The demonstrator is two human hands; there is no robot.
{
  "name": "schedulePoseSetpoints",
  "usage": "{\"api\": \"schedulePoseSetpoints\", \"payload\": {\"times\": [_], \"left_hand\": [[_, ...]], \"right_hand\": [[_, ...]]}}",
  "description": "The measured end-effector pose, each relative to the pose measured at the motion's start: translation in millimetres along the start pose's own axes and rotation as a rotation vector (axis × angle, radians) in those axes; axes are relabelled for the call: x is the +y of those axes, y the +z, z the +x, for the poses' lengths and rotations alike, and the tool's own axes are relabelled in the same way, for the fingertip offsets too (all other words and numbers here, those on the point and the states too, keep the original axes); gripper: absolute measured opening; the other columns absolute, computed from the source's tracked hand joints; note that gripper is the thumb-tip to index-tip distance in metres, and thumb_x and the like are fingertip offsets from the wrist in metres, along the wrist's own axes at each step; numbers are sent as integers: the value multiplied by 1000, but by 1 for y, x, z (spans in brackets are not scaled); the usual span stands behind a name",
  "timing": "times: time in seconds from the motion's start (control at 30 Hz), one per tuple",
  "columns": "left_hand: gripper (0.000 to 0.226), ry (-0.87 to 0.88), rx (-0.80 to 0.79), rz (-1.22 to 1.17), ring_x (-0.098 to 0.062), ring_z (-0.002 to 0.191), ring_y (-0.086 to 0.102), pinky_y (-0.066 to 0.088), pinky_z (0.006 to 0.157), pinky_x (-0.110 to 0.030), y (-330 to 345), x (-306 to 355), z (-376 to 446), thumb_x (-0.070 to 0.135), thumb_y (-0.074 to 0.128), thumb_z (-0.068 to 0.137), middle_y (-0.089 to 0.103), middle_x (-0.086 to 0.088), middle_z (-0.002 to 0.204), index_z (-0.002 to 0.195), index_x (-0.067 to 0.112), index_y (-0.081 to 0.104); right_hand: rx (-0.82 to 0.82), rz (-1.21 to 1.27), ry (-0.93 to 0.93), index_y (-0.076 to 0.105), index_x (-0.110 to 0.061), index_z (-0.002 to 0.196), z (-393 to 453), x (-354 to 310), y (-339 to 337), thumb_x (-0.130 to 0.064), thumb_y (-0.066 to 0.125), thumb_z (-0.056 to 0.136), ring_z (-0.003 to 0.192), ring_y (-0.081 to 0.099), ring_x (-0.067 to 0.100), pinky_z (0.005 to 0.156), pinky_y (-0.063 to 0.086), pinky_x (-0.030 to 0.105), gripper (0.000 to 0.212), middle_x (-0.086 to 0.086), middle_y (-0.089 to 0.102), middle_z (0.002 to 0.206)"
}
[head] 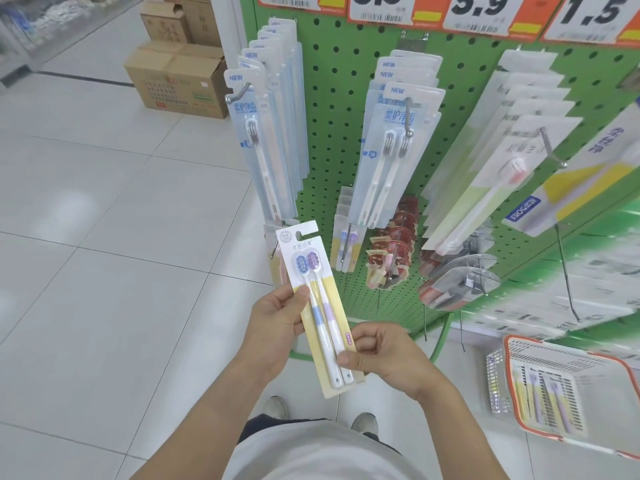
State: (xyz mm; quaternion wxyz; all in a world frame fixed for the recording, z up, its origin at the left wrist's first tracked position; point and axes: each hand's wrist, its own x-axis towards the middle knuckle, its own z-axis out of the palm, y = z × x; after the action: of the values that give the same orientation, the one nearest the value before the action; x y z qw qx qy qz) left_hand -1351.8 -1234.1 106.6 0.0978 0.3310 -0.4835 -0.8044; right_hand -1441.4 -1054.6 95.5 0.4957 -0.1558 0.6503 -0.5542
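Note:
I hold a two-toothbrush pack (304, 251) with a white and yellow card, one blue and one purple brush, upright in front of me. My left hand (273, 327) grips its left edge at mid-height, thumb across the front. My right hand (384, 355) pinches the lower right edge, thumb on the brush handles. The pack's hang hole is at the top, free of any hook. It sits just in front of the lower left corner of the green pegboard (332, 133).
Pegboard hooks carry several toothbrush packs (266, 133), more packs (391, 150) and red packets (391, 251). A white basket with an orange rim (512, 375) holding similar packs sits low right. Cardboard boxes (176, 77) stand on the tiled floor at the back left.

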Motion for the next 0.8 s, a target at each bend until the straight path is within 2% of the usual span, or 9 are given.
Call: {"api": "schedulePoseSetpoints", "payload": {"times": [0.07, 0.17, 0.23, 0.3, 0.47, 0.63, 0.8], "left_hand": [[26, -14, -56, 18, -36, 103, 70, 60, 90, -41, -1, 3, -1, 9, 56, 100, 72, -22, 116, 122, 1, 67], [29, -46, -144, 109, -38, 106, 71, 59, 91, -45, -3, 3, -3, 7, 61, 97, 73, -21, 115, 125, 3, 66], [29, -55, -131, 113, -40, 106, 71, 59, 91, -47, -5, 2, -3, 7, 62, 97, 73, -21, 114, 124, 1, 67], [28, -51, -100, 99, -40, 106, 71, 59, 91, -47, -7, 1, -1, 8, 62, 97, 73, -21, 114, 123, 0, 67], [27, -46, -76, 70, -38, 104, 72, 62, 85, -42, -6, -1, 1, 5, 62, 96, 74, -19, 113, 122, -1, 68], [27, -65, -63, 58, -38, 106, 71, 60, 89, -46, -5, -2, 4, 6, 62, 96, 74, -18, 114, 121, 0, 68], [26, -91, -86, 56, -37, 103, 72, 61, 85, -43, -2, 0, 6, 6, 64, 94, 74, -19, 113, 118, 1, 70]], "right_hand": [[4, 37, -15, 79, -16, 89, 1, 0, 1, -18, 86, 72, 72, 69, 16, 64, 51, 23, 19, 16, 78, 90], [21, 92, -41, 77, -8, 97, 5, -2, 1, -22, 88, 74, 83, 67, 25, 74, 51, 33, 29, 23, 76, 98], [10, 115, -51, 75, -5, 100, 7, -4, 0, -19, 86, 76, 88, 67, 28, 79, 51, 37, 31, 23, 75, 102], [-33, 115, -52, 75, -9, 103, 9, -6, 0, -13, 86, 77, 89, 69, 26, 82, 53, 35, 29, 20, 76, 103], [-125, 51, 7, 73, -13, 107, 7, -8, -6, -6, 84, 75, 87, 74, 30, 65, 60, 33, 34, 21, 76, 101], [-131, 18, 10, 71, -7, 105, 9, -13, -10, 3, 85, 74, 81, 73, 29, 63, 61, 34, 35, 22, 76, 98], [-77, -38, -2, 68, -5, 98, 10, -11, -12, 5, 84, 74, 75, 71, 29, 62, 61, 35, 31, 18, 77, 92]]}}
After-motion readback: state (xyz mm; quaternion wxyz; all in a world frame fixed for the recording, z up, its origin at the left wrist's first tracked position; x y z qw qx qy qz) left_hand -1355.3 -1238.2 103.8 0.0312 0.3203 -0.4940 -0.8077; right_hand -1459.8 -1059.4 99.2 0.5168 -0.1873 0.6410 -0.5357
